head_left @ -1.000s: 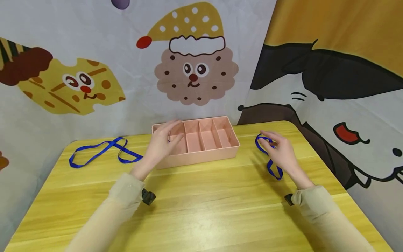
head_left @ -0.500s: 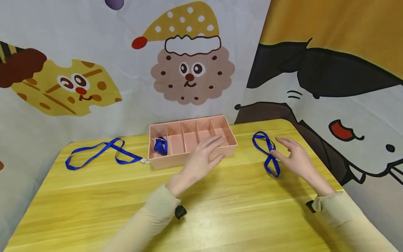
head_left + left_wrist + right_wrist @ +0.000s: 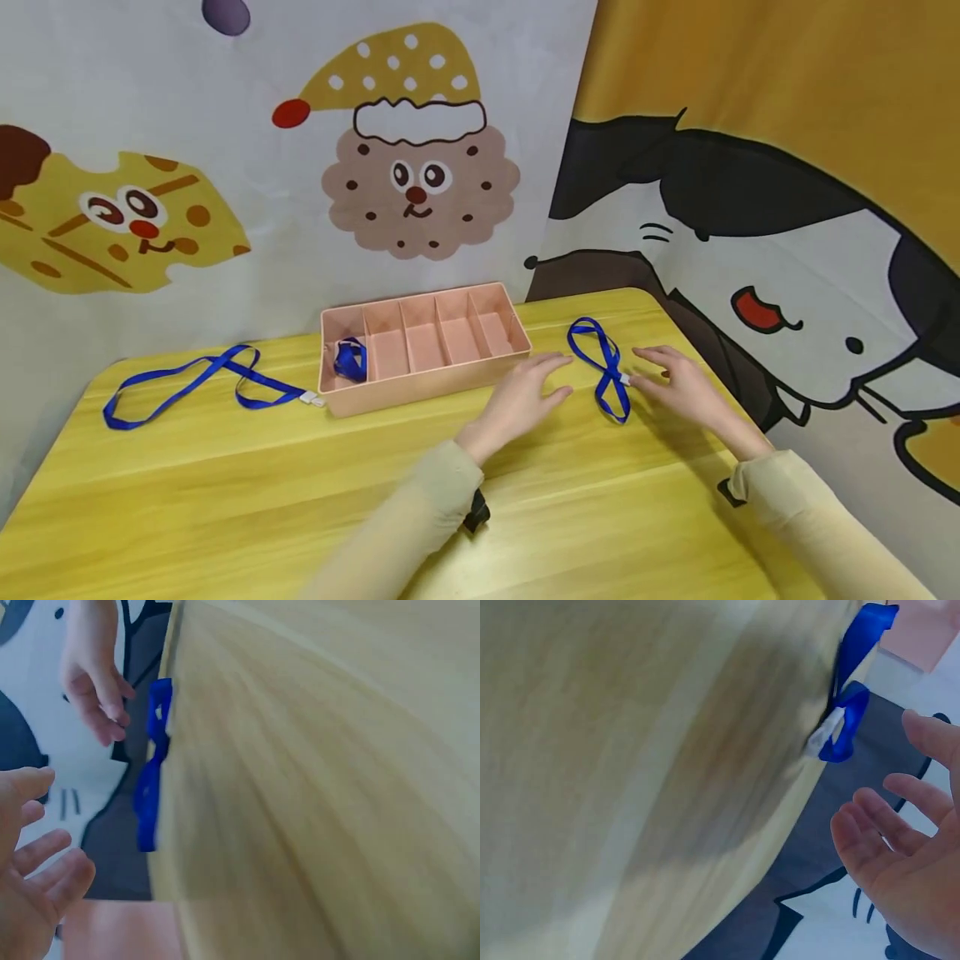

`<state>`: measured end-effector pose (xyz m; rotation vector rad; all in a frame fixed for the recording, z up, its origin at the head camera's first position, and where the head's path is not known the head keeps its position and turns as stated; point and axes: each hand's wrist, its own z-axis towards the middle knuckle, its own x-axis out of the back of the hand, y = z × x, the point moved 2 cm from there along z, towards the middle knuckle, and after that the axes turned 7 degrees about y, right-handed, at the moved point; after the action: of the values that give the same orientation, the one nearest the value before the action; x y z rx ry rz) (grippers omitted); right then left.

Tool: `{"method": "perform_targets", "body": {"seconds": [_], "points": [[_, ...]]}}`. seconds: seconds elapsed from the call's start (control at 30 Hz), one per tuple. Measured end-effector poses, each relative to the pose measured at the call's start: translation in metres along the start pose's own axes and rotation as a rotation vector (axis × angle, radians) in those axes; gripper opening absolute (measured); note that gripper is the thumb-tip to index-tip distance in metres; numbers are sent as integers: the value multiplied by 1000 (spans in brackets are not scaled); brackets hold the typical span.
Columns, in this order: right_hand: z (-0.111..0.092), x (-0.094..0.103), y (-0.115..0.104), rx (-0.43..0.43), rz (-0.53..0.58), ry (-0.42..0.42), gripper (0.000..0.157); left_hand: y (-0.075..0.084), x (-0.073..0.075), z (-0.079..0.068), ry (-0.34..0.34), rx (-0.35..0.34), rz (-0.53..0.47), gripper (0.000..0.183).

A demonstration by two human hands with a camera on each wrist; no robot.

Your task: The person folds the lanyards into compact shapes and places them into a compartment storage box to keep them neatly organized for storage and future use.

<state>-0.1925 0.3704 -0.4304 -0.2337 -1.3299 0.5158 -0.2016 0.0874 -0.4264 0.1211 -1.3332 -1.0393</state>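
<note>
A blue lanyard (image 3: 600, 358) with a white clip lies looped on the right part of the table, between my two hands. My left hand (image 3: 519, 402), fingers relaxed and holding nothing, hovers left of it, by the front right corner of the pink box (image 3: 431, 379). On the lanyard's other side is my right hand (image 3: 678, 387), also relaxed, its fingertips close to the clip. In the right wrist view the fingers (image 3: 885, 825) are apart from the lanyard (image 3: 847, 705). Another blue lanyard (image 3: 350, 360) sits bundled in the box's leftmost compartment.
A third blue lanyard (image 3: 180, 385) is spread on the table's left side, its white clip (image 3: 311, 399) beside the box. The box has several divided compartments. A printed cloth (image 3: 285, 200) hangs behind the wooden table (image 3: 225, 500).
My left hand has moved right, from over the box's left compartments to beside the right lanyard. My right hand has drawn off that lanyard to its right side. The view has turned right.
</note>
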Motion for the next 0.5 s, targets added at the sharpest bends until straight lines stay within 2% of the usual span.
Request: {"method": "perform_targets", "body": {"seconds": [0.33,0.5], "points": [[6,-18,5,2,7,-52,44,-15,-34,32,-32,91,-58,46],[4,-23,6,-9,6,-49,42,-15,-48,49,-89,81,-21,47]]}}
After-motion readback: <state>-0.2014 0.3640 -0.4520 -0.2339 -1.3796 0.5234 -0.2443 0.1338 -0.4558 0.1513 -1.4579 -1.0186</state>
